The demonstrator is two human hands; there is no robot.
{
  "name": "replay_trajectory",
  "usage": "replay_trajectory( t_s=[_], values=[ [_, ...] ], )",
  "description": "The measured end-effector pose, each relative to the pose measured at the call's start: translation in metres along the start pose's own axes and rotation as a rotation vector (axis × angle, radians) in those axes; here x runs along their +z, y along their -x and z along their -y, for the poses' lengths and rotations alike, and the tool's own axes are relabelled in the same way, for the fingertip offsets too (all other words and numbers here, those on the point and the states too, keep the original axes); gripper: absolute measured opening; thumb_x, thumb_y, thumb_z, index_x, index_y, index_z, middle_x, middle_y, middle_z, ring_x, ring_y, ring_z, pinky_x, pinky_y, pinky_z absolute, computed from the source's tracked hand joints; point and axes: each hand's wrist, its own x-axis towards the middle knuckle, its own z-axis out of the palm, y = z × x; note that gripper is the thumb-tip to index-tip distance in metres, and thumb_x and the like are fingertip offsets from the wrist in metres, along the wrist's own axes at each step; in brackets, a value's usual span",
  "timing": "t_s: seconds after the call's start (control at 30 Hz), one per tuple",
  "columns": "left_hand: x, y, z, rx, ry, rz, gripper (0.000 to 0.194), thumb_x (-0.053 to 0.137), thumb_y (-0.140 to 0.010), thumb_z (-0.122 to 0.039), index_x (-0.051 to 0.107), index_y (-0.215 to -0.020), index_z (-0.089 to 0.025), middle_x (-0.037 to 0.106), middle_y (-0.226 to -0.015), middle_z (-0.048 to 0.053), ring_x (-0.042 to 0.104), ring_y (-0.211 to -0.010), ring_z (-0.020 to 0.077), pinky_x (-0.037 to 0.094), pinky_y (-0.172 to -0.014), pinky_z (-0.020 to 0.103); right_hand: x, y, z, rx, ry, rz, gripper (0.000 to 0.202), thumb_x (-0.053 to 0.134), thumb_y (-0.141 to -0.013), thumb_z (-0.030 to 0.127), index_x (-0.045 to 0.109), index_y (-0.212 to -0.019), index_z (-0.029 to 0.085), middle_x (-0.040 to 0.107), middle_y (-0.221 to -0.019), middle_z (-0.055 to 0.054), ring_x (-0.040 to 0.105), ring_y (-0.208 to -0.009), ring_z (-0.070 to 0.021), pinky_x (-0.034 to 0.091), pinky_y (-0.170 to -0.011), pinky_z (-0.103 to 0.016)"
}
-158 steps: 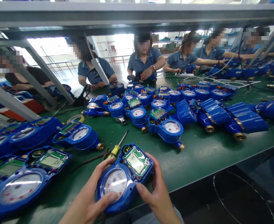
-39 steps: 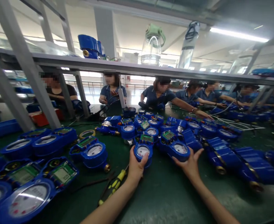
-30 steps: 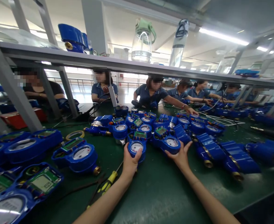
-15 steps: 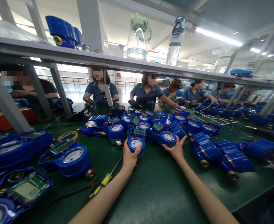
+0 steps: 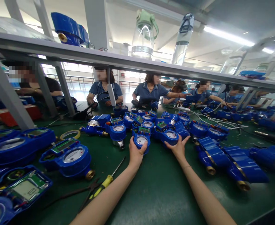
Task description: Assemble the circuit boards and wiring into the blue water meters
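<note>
My left hand (image 5: 136,153) is wrapped round the round dial end of a blue water meter (image 5: 142,140), thumb at the dial's edge. Beside it on the right, my right hand (image 5: 178,147) holds the near end of a second blue water meter (image 5: 170,135); its thumb is in front and its fingers reach round the right side. Both meters have white dials and uncovered green circuit boards at the far end. They rest among several similar meters on the green tabletop (image 5: 156,187). The undersides of both held meters are hidden.
A yellow-black screwdriver (image 5: 104,184) and pliers (image 5: 88,190) lie by my left forearm. More meters (image 5: 73,156) stand left, and others (image 5: 213,153) lie right. A tape roll (image 5: 70,135) is behind. Bottles stand on the overhead shelf (image 5: 118,57); co-workers (image 5: 151,89) sit opposite.
My left hand and its meter have shifted slightly right and away from me. My right hand stays on its meter. The view has turned a little; a co-worker's outstretched arm opposite has lifted.
</note>
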Motion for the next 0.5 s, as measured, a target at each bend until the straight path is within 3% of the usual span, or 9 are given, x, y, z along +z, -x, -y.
replay_trajectory(
  t_s=[0.3,0.5],
  values=[
    [0.015,-0.019,0.002,0.023,-0.048,-0.055,0.05,0.062,-0.09,-0.037,0.048,-0.134,-0.02,0.052,-0.135,0.012,0.055,-0.118,0.0289,0.047,-0.099,0.054,0.014,-0.015,0.006,0.024,0.035,-0.03,0.109,0.074,-0.056,0.074,0.039,-0.141,0.015,-0.024,-0.154,-0.03,0.039,-0.127,-0.0591,0.042,-0.099,-0.057],
    [0.024,-0.037,0.006,0.027,-0.07,-0.069,0.048,0.062,-0.09,-0.037,0.049,-0.133,-0.019,0.052,-0.135,0.012,0.055,-0.118,0.0287,0.048,-0.098,0.053,0.025,-0.026,0.004,0.041,0.038,-0.063,0.109,0.075,-0.055,0.074,0.039,-0.14,0.015,-0.023,-0.154,-0.031,0.041,-0.126,-0.0599,0.042,-0.097,-0.059]
  ],
)
